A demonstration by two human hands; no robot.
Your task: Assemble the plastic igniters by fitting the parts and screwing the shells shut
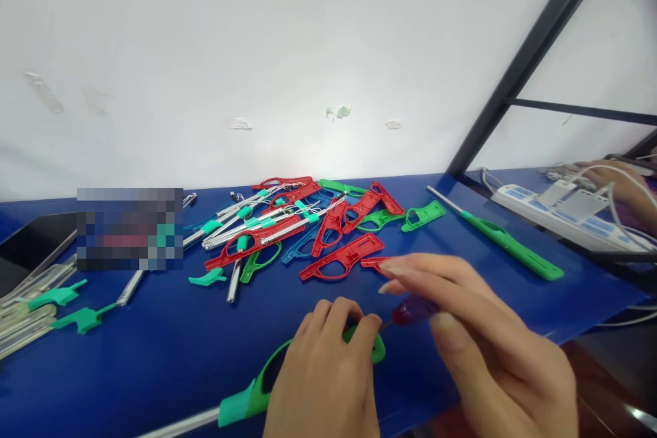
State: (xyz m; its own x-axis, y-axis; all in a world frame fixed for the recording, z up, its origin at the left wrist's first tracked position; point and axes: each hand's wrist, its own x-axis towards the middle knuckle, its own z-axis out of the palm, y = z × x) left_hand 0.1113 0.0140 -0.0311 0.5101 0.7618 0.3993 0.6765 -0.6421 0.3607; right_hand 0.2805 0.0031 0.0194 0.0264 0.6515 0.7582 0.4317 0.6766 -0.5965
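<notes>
My left hand (328, 369) is closed over the handle of a green lighter (261, 383), pressing it to the blue table. The lighter's metal tube points to the lower left, with a teal piece where tube and handle meet. To its right, my right hand (487, 342) grips a small screwdriver (413, 309) with a dark purple and red handle between thumb and fingers. The thin shaft reaches toward the end of the green handle beside my left fingertips; its tip is hidden.
Red, green and blue handle shells (343, 257) and metal tubes with teal parts lie piled behind my hands. Another green lighter (506, 246) rests at the right, near a white power strip (564, 219). Clear parts and a dark tablet-like object are at left. Another person's hand (616, 185) shows far right.
</notes>
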